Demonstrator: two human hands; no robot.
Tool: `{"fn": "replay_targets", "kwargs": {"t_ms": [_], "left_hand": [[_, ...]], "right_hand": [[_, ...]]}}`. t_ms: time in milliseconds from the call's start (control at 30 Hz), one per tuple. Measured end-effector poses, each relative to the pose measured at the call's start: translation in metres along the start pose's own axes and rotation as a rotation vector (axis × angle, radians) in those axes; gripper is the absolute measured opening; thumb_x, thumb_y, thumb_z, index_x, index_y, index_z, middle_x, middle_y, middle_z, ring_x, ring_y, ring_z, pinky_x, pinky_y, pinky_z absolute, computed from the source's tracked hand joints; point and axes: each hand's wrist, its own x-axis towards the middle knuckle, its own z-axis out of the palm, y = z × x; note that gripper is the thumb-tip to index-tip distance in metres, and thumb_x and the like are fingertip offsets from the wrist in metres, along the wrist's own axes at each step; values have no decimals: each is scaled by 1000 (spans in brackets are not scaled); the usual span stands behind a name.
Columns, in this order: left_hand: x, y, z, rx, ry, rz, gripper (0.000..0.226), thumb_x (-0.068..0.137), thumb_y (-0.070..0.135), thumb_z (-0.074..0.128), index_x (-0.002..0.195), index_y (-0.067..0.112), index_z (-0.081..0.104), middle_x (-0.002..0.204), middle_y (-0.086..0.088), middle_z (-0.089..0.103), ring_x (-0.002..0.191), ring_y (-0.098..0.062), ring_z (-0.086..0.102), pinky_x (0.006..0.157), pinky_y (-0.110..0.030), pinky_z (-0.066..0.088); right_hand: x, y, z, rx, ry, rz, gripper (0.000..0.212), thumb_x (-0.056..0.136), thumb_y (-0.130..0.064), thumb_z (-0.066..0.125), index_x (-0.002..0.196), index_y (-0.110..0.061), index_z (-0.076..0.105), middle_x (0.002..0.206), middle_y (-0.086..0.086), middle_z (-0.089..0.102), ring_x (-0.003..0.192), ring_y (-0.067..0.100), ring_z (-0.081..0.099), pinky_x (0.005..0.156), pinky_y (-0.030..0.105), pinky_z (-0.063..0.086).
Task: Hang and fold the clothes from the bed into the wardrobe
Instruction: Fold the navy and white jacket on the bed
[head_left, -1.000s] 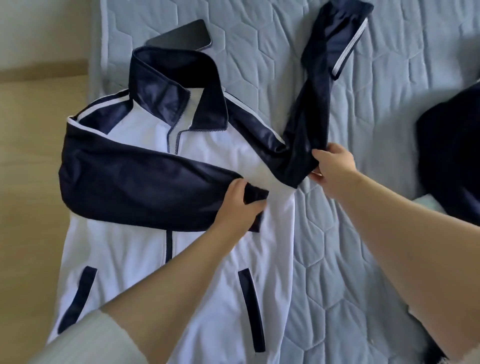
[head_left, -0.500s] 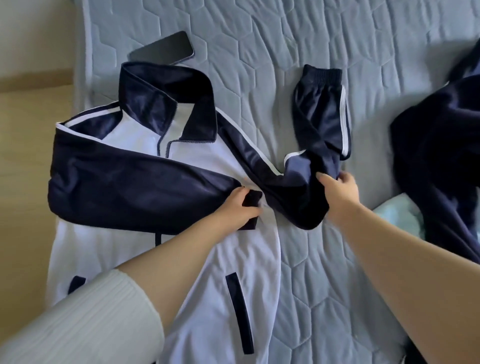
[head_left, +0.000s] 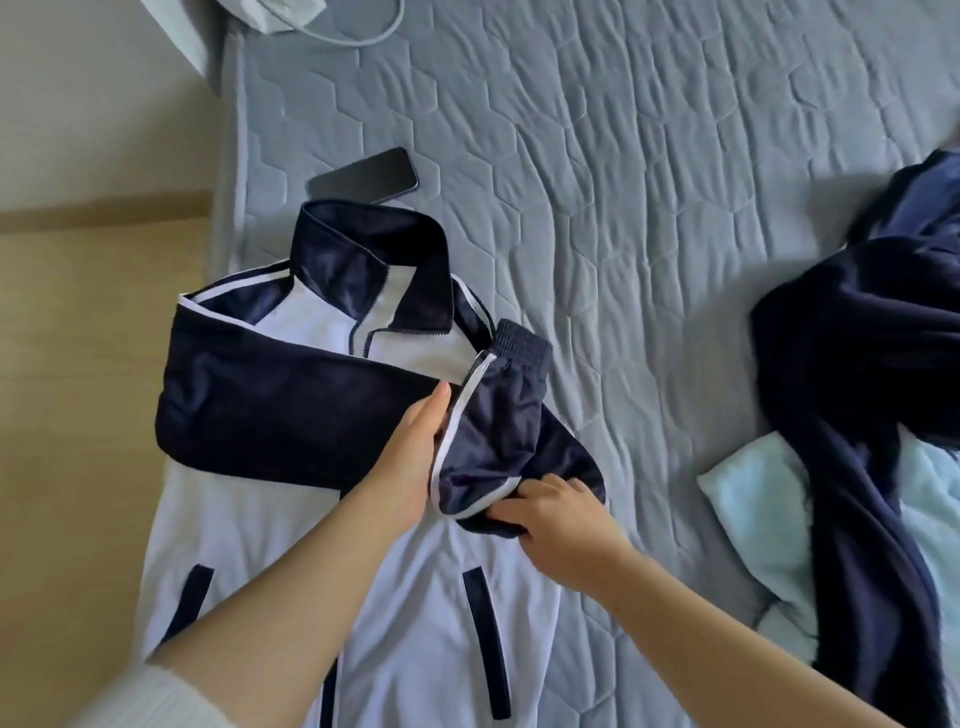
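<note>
Moved since the earlier frames: navy striped sleeve (head_left: 498, 431), formerly thrown out over the quilt, now doubled back onto the jacket's chest, with its ribbed cuff beside the collar. Both sleeves thus lie inward; by judgement the sleeve step is nearly done and the body fold is still to come. View also differs, showing more bed.

Left to right:
- white zip-front track jacket with navy collar (head_left: 415, 613), flat at the bed's left edge
- navy crosswise sleeve (head_left: 291, 410), laid over the chest
- black slab phone (head_left: 363, 176), above the collar
- left hand (head_left: 410, 457), fingers straight, pressing where the sleeves meet
- right hand (head_left: 561, 514), fingers curled, pinching the striped sleeve's lower fold
- grey quilted bed (head_left: 649, 208)
- pale blue cloth (head_left: 753, 493), under a crumpled navy garment (head_left: 872, 364); both unfolded
</note>
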Motion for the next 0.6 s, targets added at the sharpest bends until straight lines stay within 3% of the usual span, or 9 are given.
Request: {"fn": "replay_targets", "kwargs": {"t_ms": [67, 133, 167, 233, 333, 400, 467, 533, 600], "left_hand": [[-2, -11, -10, 192, 49, -66, 44, 89, 44, 55, 125, 20, 50, 115, 1, 64, 105, -17, 61, 91, -33, 49], [-1, -23, -17, 360, 93, -92, 58, 88, 27, 63, 138, 15, 36, 112, -1, 58, 100, -17, 56, 87, -27, 45], [-2, -28, -17, 402, 78, -78, 51, 88, 17, 63, 133, 12, 41, 101, -1, 60, 87, -15, 56, 75, -21, 46], [-3, -32, -15, 443, 37, -52, 16, 88, 5, 57, 103, 9, 61, 82, -2, 60, 67, -11, 53, 57, -18, 43], [-9, -32, -11, 377, -24, -27, 23, 85, -3, 50, 71, 15, 55, 73, -3, 56, 66, -12, 51, 63, -21, 43], [-16, -29, -17, 156, -20, -7, 23, 81, -10, 42, 73, 8, 52, 76, -9, 54, 73, -19, 51, 67, -24, 43], [-25, -22, -35, -151, -39, -8, 26, 77, -14, 32, 79, 2, 53, 80, -13, 55, 79, -23, 52, 71, -27, 42], [-31, -12, -60, -385, -91, 7, 30, 76, -8, 37, 98, -2, 57, 94, -16, 59, 92, -27, 56, 85, -32, 45], [-37, 0, -83, -555, -102, 23, 44, 79, 4, 48, 122, -2, 52, 115, -18, 58, 109, -30, 55, 97, -38, 44]], "right_hand": [[-4, -4, 14, 12, -97, 97, 48, 89, -16, 43, 131, -37, 48, 117, -3, 53, 110, 23, 43, 91, 29, 29], [-7, -6, 24, 223, -108, 236, 40, 87, -22, 49, 125, -33, 54, 115, -4, 55, 110, 21, 45, 91, 28, 34], [-7, -8, 25, 418, -83, 326, 33, 86, -24, 52, 118, -30, 58, 112, -5, 58, 108, 20, 49, 85, 26, 40], [-7, -14, 24, 910, 22, 504, 17, 87, -25, 58, 104, -25, 59, 101, -9, 64, 100, 13, 60, 73, 17, 46], [-1, -23, 18, 1382, 284, 681, 13, 87, -21, 64, 95, -26, 55, 74, -18, 66, 66, -6, 62, 52, 6, 43], [6, -29, 16, 1420, 363, 677, 18, 87, -14, 63, 98, -26, 56, 66, -16, 63, 56, -4, 57, 49, 8, 43], [14, -42, 12, 1364, 351, 574, 31, 85, -5, 61, 101, -32, 57, 72, -12, 62, 63, -2, 57, 57, 10, 44], [22, -59, 10, 1270, 279, 449, 40, 84, 0, 61, 96, -38, 59, 74, -13, 62, 67, -5, 58, 67, 12, 44], [31, -75, 10, 1090, 163, 424, 34, 83, -7, 63, 99, -37, 61, 83, -16, 59, 71, -8, 55, 70, 8, 41]]}}
